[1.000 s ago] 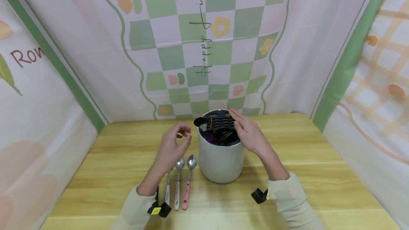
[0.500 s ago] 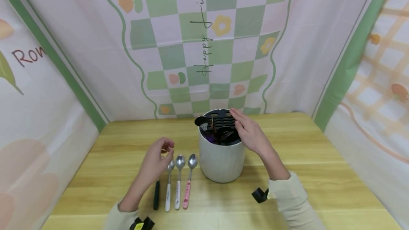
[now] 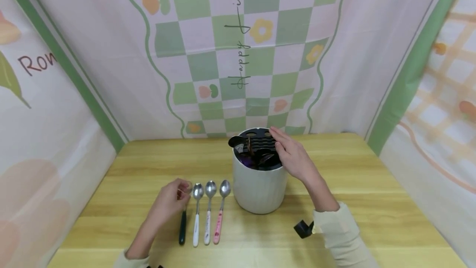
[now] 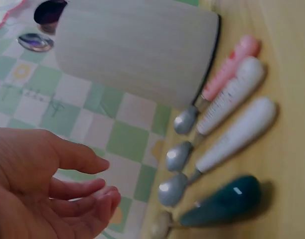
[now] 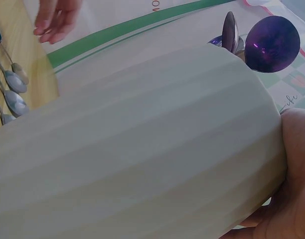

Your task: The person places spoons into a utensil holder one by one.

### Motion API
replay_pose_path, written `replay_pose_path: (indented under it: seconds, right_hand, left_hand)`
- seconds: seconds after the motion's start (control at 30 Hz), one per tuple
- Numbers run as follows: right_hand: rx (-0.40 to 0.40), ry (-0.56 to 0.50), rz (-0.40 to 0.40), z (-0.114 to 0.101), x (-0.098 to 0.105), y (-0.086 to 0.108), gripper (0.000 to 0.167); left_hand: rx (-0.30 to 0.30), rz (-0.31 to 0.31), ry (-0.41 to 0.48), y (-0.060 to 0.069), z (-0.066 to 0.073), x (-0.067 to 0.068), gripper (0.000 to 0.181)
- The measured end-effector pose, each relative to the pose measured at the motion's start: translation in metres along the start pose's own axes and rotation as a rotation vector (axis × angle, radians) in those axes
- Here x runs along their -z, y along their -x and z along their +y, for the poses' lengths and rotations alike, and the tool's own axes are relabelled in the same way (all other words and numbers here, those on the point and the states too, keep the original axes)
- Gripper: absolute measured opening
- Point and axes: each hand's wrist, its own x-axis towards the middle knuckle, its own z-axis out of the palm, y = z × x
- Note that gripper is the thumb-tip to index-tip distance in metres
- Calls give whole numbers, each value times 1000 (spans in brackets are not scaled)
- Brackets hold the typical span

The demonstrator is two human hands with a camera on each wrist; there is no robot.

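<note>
My left hand (image 3: 169,202) hovers with loosely bent fingers at the bowl end of a dark green-handled spoon (image 3: 182,228). A gap shows between that hand (image 4: 68,184) and the green handle (image 4: 225,201) in the left wrist view. To its right lie a spoon with a plain white handle (image 3: 196,230), one with a printed white handle (image 3: 207,228) and one with a pink handle (image 3: 217,227). The fairly straight fingers of my right hand (image 3: 295,158) rest against the upper right side of a white ribbed container (image 3: 259,189). Black utensils and a slotted black insert fill its top.
A dark spoon head (image 3: 236,141) sticks out over the container's left rim. The wooden table (image 3: 334,168) ends at a patterned cloth backdrop (image 3: 256,57), with more printed cloth at both sides. A small black device (image 3: 303,229) is by the right sleeve.
My left hand has moved left and down, away from the container, across the spoons to the green-handled one, uncovering the other spoons. My right hand has stayed on the container.
</note>
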Motion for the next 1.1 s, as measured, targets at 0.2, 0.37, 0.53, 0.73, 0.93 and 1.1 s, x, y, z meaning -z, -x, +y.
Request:
replay_pose_path:
  seconds: [0.2,0.37,0.53,0.73,0.93,1.1]
  right_hand:
    - [3,-11,1,0,-1,0,47]
    - [9,-14,3,0,0,-1,47]
    - [5,-6,2,0,0,0,47]
    - [1,-15,-3,0,-1,1,47]
    - [1,-13,-6,0,-1,1,47]
    - [0,-7,-5,-1,0,-1,47]
  left_hand:
    - [66,-62,-134,2,-21,-3,26]
    - [121,-116,-223,1,-28,-10,18]
    - [147,-153,-284,-2,-32,-17,20]
    - [173,-161,-311,-2,-34,-22,24]
    - [181,-134,-296,-3,-34,-24,22]
    - [183,-126,-272,-4,-31,-21,20]
